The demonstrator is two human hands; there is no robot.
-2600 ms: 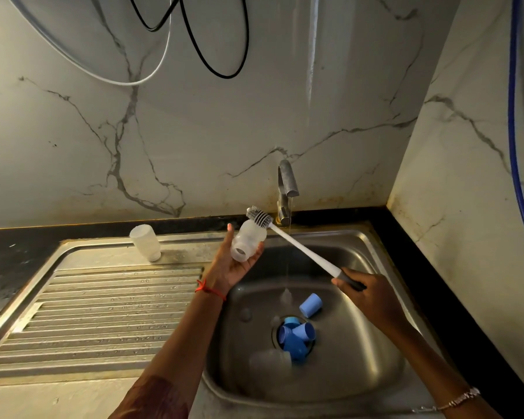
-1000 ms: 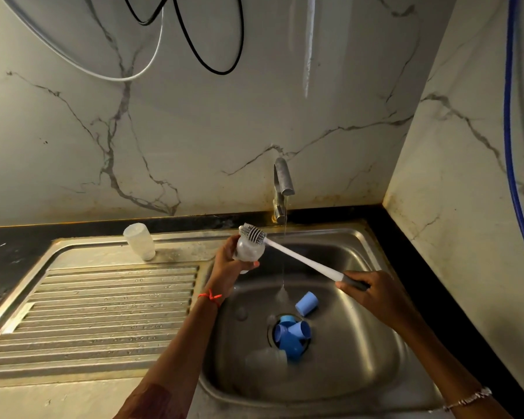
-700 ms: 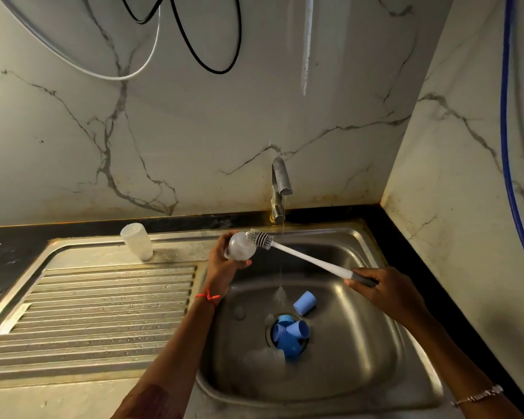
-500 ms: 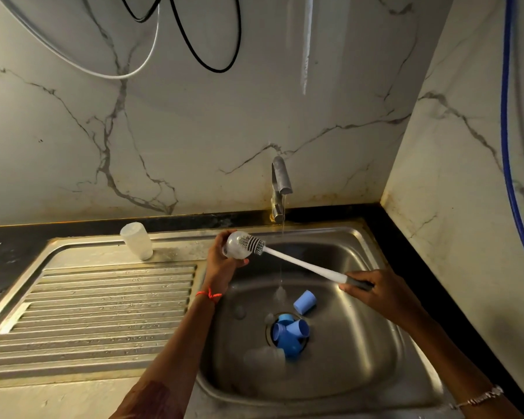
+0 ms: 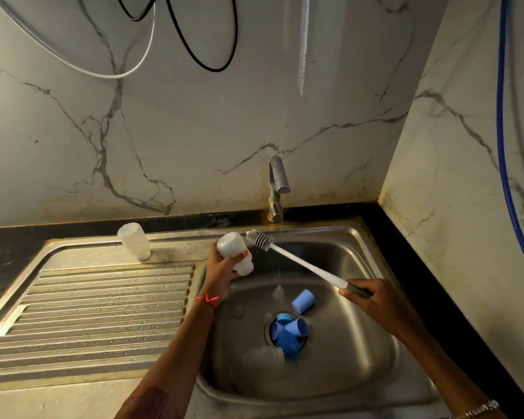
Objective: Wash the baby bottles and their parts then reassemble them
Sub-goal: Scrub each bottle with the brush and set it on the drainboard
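1. While holding the bottle (image 5: 235, 252) above the left edge of the sink (image 5: 360, 237), curls left hand (image 5: 221, 269) fingers round its middle, thumb across the front; rounded end up, narrower end down-right
2. Grips brush (image 5: 300, 263) at dark handle end with right hand (image 5: 372, 300), fingers wrapped round it; bristle head just beside bottle's upper end, contact unclear
3. Runs tap (image 5: 277, 182), thin stream past brush shaft
4. Shows one blue cap (image 5: 303, 301) loose on basin floor, more blue caps (image 5: 288, 331) bunched in drain (image 5: 266, 337)
5. Shows second bottle (image 5: 133, 241) upside down at back of drainboard (image 5: 103, 313)

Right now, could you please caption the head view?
Left hand holds a bottle; right hand holds the brush beside it, over the sink.
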